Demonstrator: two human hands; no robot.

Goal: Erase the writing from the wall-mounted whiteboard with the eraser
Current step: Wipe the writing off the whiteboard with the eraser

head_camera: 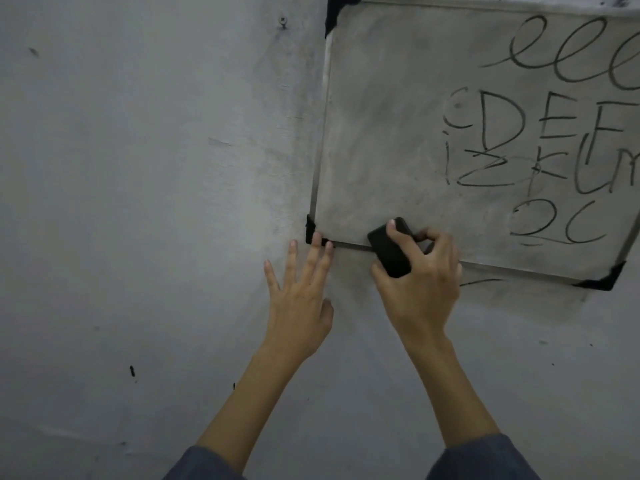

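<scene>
A gray wall (138, 202) holds the board (398, 133), with black letters (536, 133) on its right. The left hand (298, 299) lies flat by the corner (311, 233). The right hand (422, 282) grips the black eraser (389, 249) at the bottom edge.

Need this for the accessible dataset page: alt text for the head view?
The right hand grips a black eraser at the bottom edge of a wall-mounted whiteboard, whose right part holds black writing. The left hand lies open, fingers at the board's lower-left corner.
</scene>
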